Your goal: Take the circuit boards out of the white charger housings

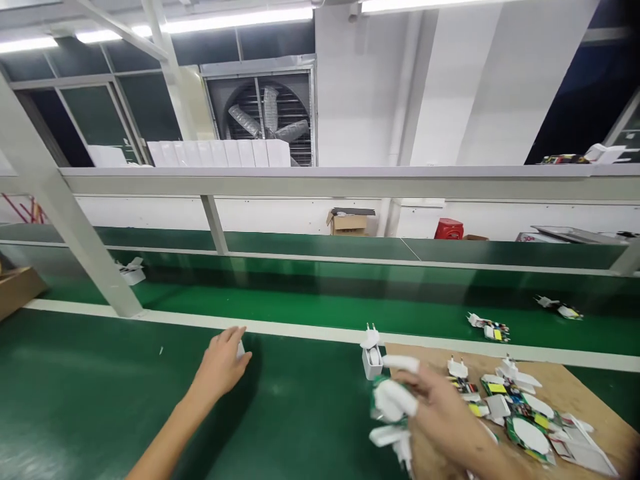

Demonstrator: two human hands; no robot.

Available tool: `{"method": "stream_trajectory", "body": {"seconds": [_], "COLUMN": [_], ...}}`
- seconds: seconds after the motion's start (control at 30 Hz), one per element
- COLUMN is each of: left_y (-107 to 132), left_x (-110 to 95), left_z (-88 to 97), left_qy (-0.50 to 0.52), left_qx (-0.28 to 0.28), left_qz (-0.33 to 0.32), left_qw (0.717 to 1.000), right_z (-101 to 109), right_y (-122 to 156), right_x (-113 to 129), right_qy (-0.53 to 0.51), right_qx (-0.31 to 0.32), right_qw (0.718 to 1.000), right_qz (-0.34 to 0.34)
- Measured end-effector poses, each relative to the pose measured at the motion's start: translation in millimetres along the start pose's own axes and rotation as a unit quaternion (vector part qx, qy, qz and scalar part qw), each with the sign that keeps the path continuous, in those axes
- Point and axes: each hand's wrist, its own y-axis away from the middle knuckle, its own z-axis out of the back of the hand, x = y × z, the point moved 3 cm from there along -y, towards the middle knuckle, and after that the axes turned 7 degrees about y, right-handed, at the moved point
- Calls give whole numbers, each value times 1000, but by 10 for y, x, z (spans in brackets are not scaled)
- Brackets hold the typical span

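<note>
The right hand [443, 407], grip closed, holds a circuit-board bundle [393, 401] above the counter [90, 393], best kept clear of the white box [373, 369]; the left hand [223, 360] curls round a half-hidden white piece [241, 349].

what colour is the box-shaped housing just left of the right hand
The box-shaped housing is white, best seen in the head view.

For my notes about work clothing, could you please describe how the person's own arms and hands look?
Both visible forearms are without sleeves. The right hand is blurred, but smooth white finger covers show on at least two fingers. The left hand wears no full glove; whether the white patch near its fingertips is worn, I cannot tell.
</note>
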Motion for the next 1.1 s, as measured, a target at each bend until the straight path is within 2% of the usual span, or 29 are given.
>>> {"method": "stream_trajectory", "body": {"seconds": [0.03,0.1,0.2,0.27,0.33,0.43,0.6,0.67,0.8,0.87,0.93,1.03,1.1], "left_y": [23,94,232,318,393,482,545,549,540,534,529,532,545], "left_x": [2,-116,-428,-594,-675,-673,-606,-603,-598,-590,-580,-568,-555], "left_z": [-39,-189,-449,-569,-627,-632,-580,-568,-558,-559,-563,-573,-589], "left_qy": [2,17,54,82,111,165,227,220,197,189,186,191,195], "left_qx": [25,80,142,171,195,234,275,281,285,290,292,290,295], "left_qz": [-9,-41,-87,-103,-110,-111,-65,-64,-75,-74,-71,-71,-68], "left_qw": [1000,996,985,976,968,952,932,932,935,935,935,935,933], "right_z": [-253,-618,-814,-817,-810,-860,-993,-992,-858,-746,-641,-620,-711], "right_y": [-33,-126,-263,-289,-255,-160,-101,-117,-136,-124,-104,-56,-15], "right_x": [79,212,314,344,337,263,85,38,19,35,54,67,25], "right_qy": [5,116,215,254,299,330,291,264,217,273,365,429,435], "right_qx": [78,150,136,124,131,141,68,54,83,78,30,-45,-57], "right_qw": [997,980,964,956,943,930,945,956,972,959,930,895,878], "right_qz": [8,59,82,77,66,80,135,112,27,10,21,113,193]}}
